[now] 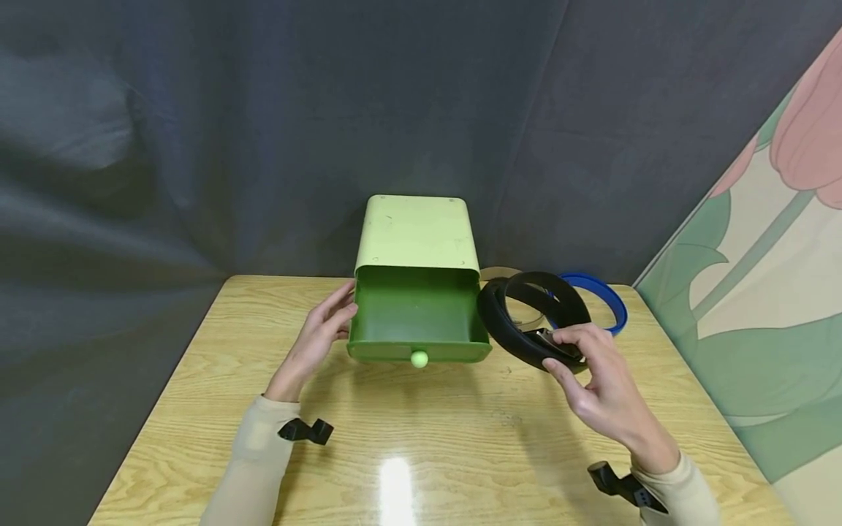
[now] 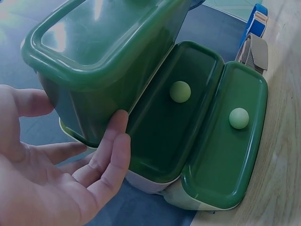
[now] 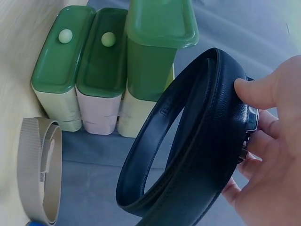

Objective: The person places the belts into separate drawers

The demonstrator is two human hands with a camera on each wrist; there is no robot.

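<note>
Black belt (image 3: 200,141), three o'clock from drawer (image 1: 454,352): likely light, springy. Right hand (image 1: 608,394) pinches it at buckle (image 3: 253,119), sound hold; left hand (image 1: 316,340), unclenched, touches drawer.

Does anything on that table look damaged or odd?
Nothing looks spilled. The pale green cabinet top has small marks, perhaps scuffs, which stand out on its plain surface. Only the top drawer is pulled out.

The head view is bright below, with white glare on the table (image 1: 473,456) at bottom centre and soft shadows; the curtain (image 1: 316,117) is dim, faintly shiny upper left. Wrist views look bluish, hazy; highlights fleck the drawer (image 2: 101,75), upper left.
</note>
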